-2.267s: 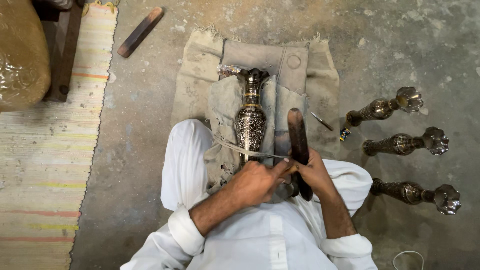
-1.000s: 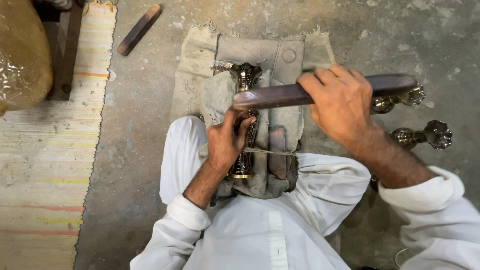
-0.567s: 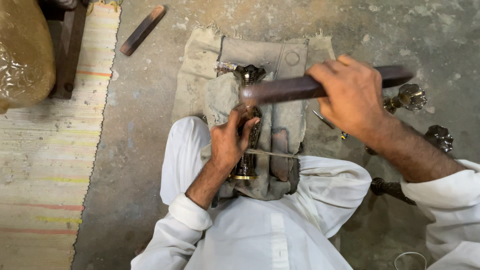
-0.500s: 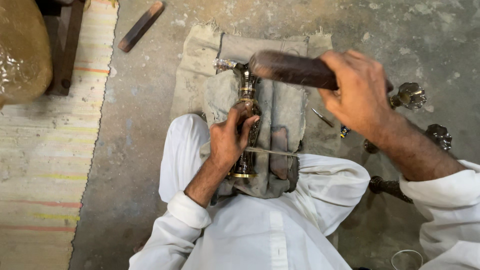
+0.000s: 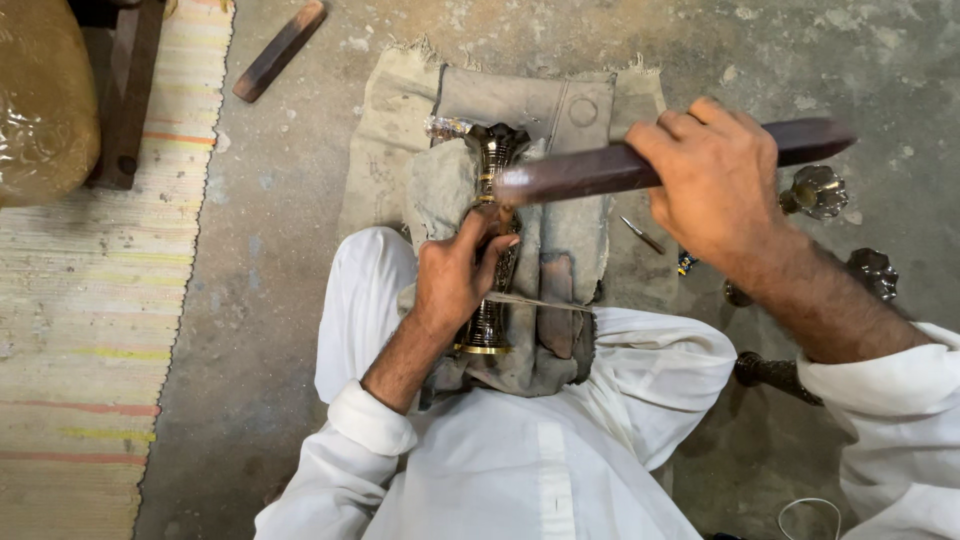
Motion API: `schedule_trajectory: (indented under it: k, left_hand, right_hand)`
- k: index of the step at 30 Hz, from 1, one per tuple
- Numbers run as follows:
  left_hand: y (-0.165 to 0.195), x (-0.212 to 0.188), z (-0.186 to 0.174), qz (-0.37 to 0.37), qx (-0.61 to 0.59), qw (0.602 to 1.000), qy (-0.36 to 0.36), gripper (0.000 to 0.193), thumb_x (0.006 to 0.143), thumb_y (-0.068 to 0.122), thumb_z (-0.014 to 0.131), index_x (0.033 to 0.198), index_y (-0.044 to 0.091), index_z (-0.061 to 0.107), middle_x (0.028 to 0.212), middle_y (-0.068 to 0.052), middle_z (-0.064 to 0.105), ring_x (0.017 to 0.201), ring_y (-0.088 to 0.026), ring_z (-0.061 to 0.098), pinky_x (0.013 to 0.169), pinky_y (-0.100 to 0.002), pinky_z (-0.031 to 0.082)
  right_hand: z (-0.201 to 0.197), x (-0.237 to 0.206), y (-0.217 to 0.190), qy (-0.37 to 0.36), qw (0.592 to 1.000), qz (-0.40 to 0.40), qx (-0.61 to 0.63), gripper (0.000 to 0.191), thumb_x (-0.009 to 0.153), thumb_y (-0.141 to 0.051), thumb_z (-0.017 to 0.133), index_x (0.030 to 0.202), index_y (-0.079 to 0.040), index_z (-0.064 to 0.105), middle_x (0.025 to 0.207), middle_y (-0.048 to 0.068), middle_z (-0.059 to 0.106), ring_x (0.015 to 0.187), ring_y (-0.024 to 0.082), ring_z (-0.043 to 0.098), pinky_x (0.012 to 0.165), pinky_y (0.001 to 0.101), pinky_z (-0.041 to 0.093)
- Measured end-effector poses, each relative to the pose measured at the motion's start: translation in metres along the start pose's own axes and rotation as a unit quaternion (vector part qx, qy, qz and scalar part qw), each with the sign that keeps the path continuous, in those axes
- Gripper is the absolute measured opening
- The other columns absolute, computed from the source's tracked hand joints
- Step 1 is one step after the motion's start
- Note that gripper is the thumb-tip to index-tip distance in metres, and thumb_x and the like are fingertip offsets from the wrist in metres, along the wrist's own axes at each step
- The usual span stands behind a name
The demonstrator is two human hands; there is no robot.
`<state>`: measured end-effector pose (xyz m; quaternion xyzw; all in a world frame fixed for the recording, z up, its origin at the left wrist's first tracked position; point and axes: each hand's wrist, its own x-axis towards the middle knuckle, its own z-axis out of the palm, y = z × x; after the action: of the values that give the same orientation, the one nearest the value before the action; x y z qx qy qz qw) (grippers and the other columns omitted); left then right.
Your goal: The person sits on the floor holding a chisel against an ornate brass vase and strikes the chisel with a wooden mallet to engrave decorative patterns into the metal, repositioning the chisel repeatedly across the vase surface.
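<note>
Rough grey concrete floor [image 5: 280, 260] spreads under me, with a striped woven mat [image 5: 90, 330] along its left side and a bulky brown bundle wrapped in shiny plastic [image 5: 40, 100] at the top left corner. Ahead of my knees lies a frayed sackcloth [image 5: 385, 150], and on it a folded grey cloth pad [image 5: 540, 100] that runs back into my lap. I sit in white clothes [image 5: 520, 470], legs folded around the work.

On the pad lies a dark engraved metal vase [image 5: 490, 160], its flared mouth pointing away from me and its brass-ringed foot towards my lap. My left hand [image 5: 455, 275] covers its middle, fingers [image 5: 478, 232] pressed together around the body, so most of the belly is hidden from me. A thin metal rod [image 5: 540, 301] lies across the pad just below that hand.

My right hand [image 5: 715, 185] is raised above the floor, fingers wrapped tight around a long dark wooden mallet [image 5: 570, 175] held level; its blunt end hangs over the vase's neck and blocks part of it.

To the right, partly behind my forearm, lie three similar dark vases [image 5: 815, 190], [image 5: 870, 270], [image 5: 775, 372]. A small nail-like tool [image 5: 642, 235] rests on the sackcloth's right edge. A short wooden bar [image 5: 280, 50] lies well apart at the upper left.
</note>
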<state>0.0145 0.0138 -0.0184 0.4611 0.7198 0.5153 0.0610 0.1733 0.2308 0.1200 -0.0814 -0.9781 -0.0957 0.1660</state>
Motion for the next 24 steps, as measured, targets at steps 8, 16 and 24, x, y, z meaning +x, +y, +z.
schedule_trajectory:
  k: [8,16,24]
  left_hand:
    - [0.004,0.009,-0.007,-0.014,0.019,0.999,-0.03,0.041,0.095,0.018,0.077,0.13,0.009,0.057,0.094,-0.013,0.079,0.072,-0.028,0.078,0.058,-0.037,0.061]
    - [0.006,0.013,-0.009,-0.018,0.021,0.999,-0.039,0.043,0.094,0.02,0.077,0.131,0.008,0.058,0.091,-0.017,0.078,0.069,-0.029,0.077,0.055,-0.038,0.059]
    - [0.007,0.013,-0.009,-0.021,0.013,0.999,-0.039,0.042,0.095,0.021,0.077,0.13,0.008,0.058,0.094,-0.015,0.079,0.058,-0.026,0.075,0.051,-0.037,0.058]
  right_hand:
    - [0.011,0.002,-0.004,0.002,1.0,0.015,-0.003,0.033,0.078,0.0,0.077,0.109,-0.009,0.072,0.089,0.005,0.069,0.086,0.024,0.061,0.073,0.0394,0.05]
    - [0.009,0.002,0.005,-0.041,0.993,0.071,0.09,0.028,0.082,-0.004,0.076,0.108,-0.009,0.071,0.087,0.007,0.069,0.08,0.023,0.062,0.074,0.0404,0.051]
    - [0.016,-0.002,0.006,-0.035,0.982,0.129,0.136,0.028,0.087,-0.009,0.081,0.111,-0.006,0.067,0.091,0.01,0.067,0.084,0.025,0.063,0.074,0.0418,0.05]
